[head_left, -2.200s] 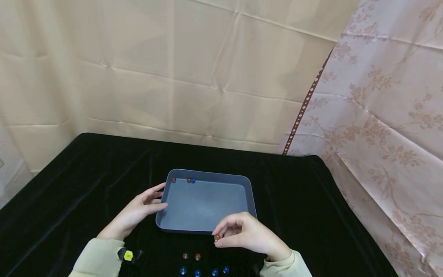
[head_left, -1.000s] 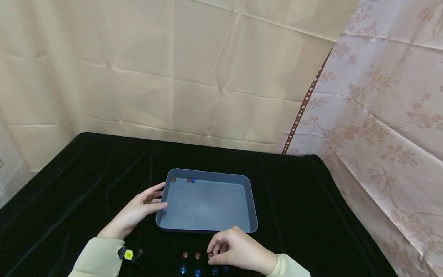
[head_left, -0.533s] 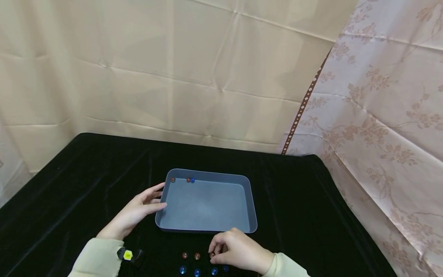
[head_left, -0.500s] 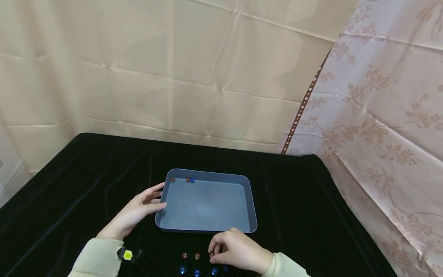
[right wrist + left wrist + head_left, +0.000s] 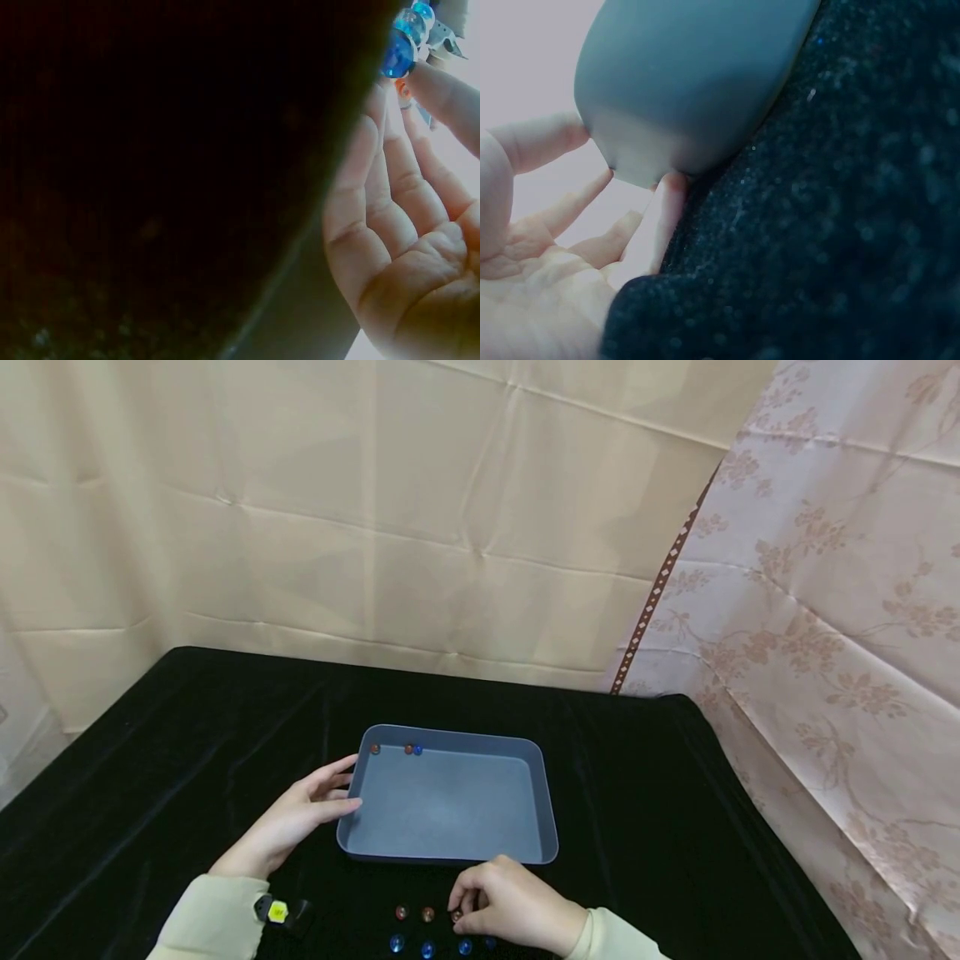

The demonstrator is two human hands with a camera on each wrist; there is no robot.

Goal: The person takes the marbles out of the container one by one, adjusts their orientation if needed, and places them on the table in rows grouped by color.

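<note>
My left hand (image 5: 300, 817) grips the left edge of a blue-grey rectangular tray (image 5: 534, 793), thumb over the rim and fingers against the outer wall; the left wrist view shows the fingertips touching the tray (image 5: 682, 82). In front of the tray, my right hand (image 5: 517, 900) pinches a reddish-brown marble (image 5: 456, 915) low at the cloth. That marble lines up with two other reddish-brown marbles, a left one (image 5: 402, 912) and a middle one (image 5: 427, 914). From the right wrist, an orange marble (image 5: 404, 91) shows between thumb and fingers, near a blue marble (image 5: 397, 56).
Nearer me lies a row of blue marbles (image 5: 428, 950), partly covered by the right hand at its right end. Inside the tray, along the far wall, sit two reddish-brown marbles and a blue marble (image 5: 417, 750). Black cloth (image 5: 645, 793) covers the table; curtains (image 5: 337, 527) hang behind.
My right hand has brought the reddish-brown marble from the tray's front edge down toward me, into line with the other two. Over the last second it barely moves. The left hand stays on the tray.
</note>
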